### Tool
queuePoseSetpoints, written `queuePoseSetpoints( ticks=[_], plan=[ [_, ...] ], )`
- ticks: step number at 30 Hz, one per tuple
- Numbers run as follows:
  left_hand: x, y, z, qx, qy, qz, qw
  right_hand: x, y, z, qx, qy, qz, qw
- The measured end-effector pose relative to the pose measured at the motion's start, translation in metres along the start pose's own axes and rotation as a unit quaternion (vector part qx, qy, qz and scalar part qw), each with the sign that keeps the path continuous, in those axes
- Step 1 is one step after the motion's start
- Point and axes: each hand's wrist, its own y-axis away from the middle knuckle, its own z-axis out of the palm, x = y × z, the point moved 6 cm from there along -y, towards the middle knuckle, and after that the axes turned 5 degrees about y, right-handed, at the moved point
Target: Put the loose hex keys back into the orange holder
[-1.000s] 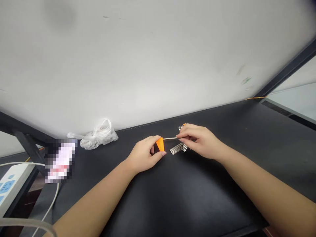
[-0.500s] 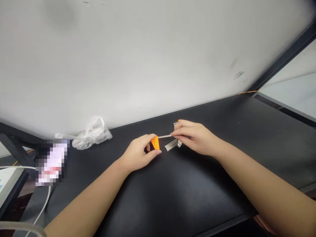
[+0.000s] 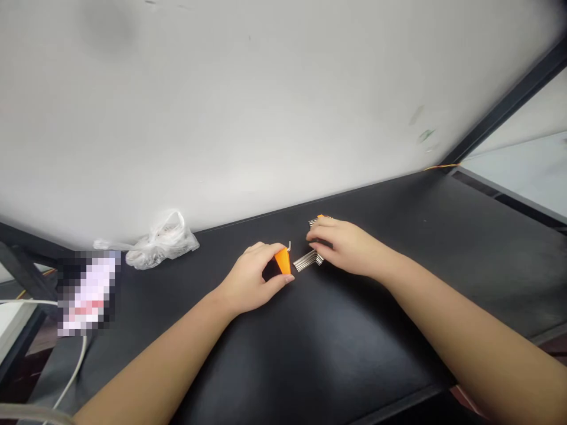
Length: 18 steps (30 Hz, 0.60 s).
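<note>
Between the thumb and fingers of my left hand (image 3: 252, 277) is an orange hex key holder (image 3: 283, 261). The bent end of one hex key (image 3: 289, 245) sticks out at its top right. My right hand (image 3: 348, 245) hovers just to the right, fingers curled with a gap between them and nothing visible in them. Below its fingertips, a row of L-shaped silver hex keys (image 3: 305, 261) lies side by side on the black table (image 3: 336, 330). Beyond the right hand are more silver keys (image 3: 313, 222) and an orange piece (image 3: 321, 216), both partly covered by the fingers.
A knotted clear plastic bag (image 3: 162, 242) lies at the back left against the pale wall (image 3: 248, 118). Nearer me on the left is a blurred-out item (image 3: 88, 295). A white cable (image 3: 73, 378) runs down the left edge. Dark frame bars (image 3: 509, 106) stand at the right.
The hex key that spanned both hands now sits in the orange holder, only its bent end showing. My right hand has let go of it and its fingers have spread.
</note>
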Motion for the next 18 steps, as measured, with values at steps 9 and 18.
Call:
queuePoseSetpoints(
  ticks=[9, 18],
  plan=[
    [-0.006, 0.002, 0.000, 0.019, -0.035, -0.046, 0.998, 0.030, 0.002, 0.010, -0.077, -0.022, -0.005, 0.997],
    [-0.005, -0.001, -0.001, 0.022, -0.046, -0.070, 0.996, 0.051, 0.008, 0.007, -0.046, 0.050, 0.139, 0.988]
  ],
)
